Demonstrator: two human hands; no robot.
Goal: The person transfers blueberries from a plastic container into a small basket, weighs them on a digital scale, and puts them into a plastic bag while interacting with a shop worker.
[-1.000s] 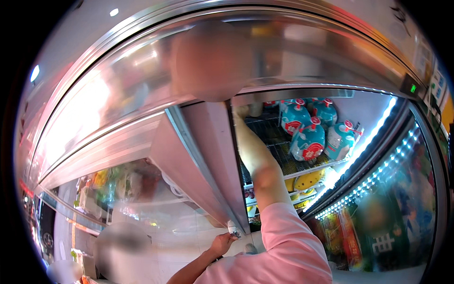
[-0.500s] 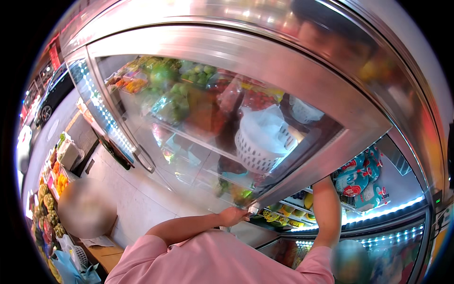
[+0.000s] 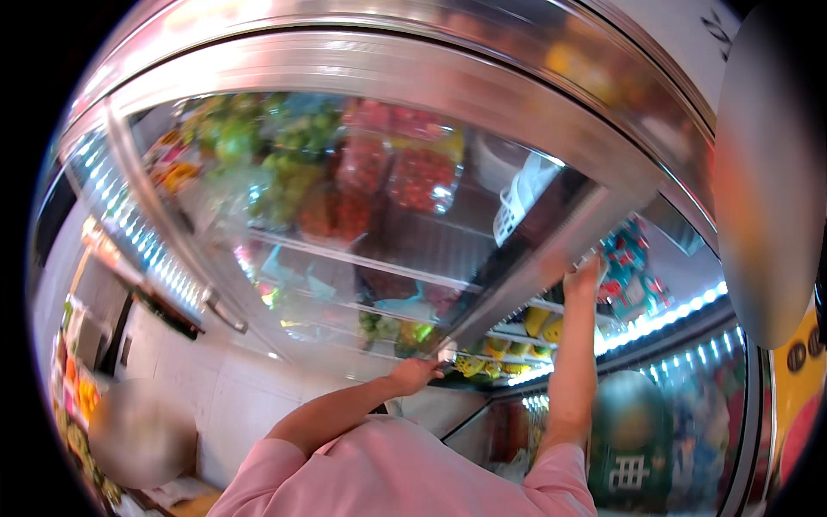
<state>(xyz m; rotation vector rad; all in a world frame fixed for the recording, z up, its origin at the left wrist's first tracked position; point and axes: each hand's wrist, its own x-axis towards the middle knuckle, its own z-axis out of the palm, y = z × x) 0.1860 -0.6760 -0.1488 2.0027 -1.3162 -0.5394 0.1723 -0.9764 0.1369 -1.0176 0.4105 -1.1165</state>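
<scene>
My left hand [image 3: 416, 376] is closed round the handle at the lower edge of a metal-framed glass fridge door [image 3: 396, 69], which stands ajar. My right hand [image 3: 586, 274] reaches into the gap beside the door frame. Its fingers look curled, but what they hold is hidden. Through the glass, part of a white perforated basket [image 3: 517, 200] shows, with the frame cutting off the rest. Beyond my right fingers hang teal and red packages [image 3: 633, 271]. Yellow fruit [image 3: 544, 324] lies on a shelf left of my right forearm.
Red fruit packs [image 3: 424, 178] and green fruit [image 3: 237, 129] show in the door glass, blurred. A second glass door with a handle [image 3: 226, 312] is at left. Orange fruit [image 3: 84, 396] stands at far left. A bright light strip [image 3: 668, 323] runs at right.
My right hand has come into view from behind the door frame. The large white basket seen through the glass has gone mostly out of sight. The view has shifted; my left hand stays on the handle.
</scene>
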